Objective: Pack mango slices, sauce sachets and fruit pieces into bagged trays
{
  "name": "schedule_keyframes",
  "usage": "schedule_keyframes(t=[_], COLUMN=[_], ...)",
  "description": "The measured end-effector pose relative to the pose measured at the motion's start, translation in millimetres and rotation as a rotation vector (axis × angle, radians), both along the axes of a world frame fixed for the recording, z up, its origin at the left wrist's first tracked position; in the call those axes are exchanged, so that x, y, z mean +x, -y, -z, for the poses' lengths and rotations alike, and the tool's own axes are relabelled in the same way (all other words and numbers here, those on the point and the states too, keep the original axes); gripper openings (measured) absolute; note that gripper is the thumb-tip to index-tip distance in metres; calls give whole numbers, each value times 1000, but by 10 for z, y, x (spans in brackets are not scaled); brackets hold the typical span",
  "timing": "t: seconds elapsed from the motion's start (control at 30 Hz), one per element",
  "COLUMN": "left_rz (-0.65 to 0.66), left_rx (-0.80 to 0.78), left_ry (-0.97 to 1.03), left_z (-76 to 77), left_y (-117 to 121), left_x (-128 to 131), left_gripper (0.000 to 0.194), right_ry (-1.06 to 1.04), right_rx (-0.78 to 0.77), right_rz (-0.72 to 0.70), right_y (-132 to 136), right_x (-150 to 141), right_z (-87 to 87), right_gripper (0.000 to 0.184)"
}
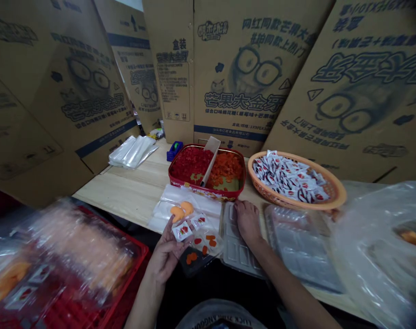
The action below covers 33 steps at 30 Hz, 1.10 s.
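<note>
My left hand (167,256) grips the left side of a clear plastic tray (213,260), tilted over the table's front edge. In it are orange puffy sweets (182,211), two white sachets (182,231) with red print, and several small orange and red pieces (191,258). To the right, my right hand (248,222) has its fingers curled over the far end of an empty compartmented plastic tray (232,240); its fingertips are partly hidden. White plastic bags (160,209) lie flat behind the filled tray.
Beyond the hands stands a divided red tin (240,194) of red and orange pieces. An orange basket (336,189) holds sachets. More trays (297,251) and a large clear bag (368,233) are right. A red crate (139,256) of packed trays is left. Cardboard boxes (180,91) wall the back.
</note>
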State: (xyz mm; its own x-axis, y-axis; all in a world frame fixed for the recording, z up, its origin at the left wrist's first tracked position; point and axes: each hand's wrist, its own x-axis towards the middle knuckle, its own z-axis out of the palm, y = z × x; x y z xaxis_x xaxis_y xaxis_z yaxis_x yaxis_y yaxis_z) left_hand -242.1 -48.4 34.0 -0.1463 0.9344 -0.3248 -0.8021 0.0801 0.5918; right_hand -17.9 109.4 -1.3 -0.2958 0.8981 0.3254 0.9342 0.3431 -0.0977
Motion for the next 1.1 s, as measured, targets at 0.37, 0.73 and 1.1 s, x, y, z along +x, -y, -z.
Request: schedule_keyframes(t=[0.37,0.73,1.1], left_rz=[61,141,139], left_rx=[4,59,45], left_ry=[29,125,111], left_z=[39,10,-53], left_y=[4,-39,-16], left_x=[-47,72,353], left_gripper=[80,71,56], right_ry=[-279,-553,40], right_rx=[71,-484,-67], right_rz=[51,-632,-454], right_y=[-10,79,278], right_x=[75,-422,-1301], right_z=[-269,-1131,-779], right_gripper=[40,33,22])
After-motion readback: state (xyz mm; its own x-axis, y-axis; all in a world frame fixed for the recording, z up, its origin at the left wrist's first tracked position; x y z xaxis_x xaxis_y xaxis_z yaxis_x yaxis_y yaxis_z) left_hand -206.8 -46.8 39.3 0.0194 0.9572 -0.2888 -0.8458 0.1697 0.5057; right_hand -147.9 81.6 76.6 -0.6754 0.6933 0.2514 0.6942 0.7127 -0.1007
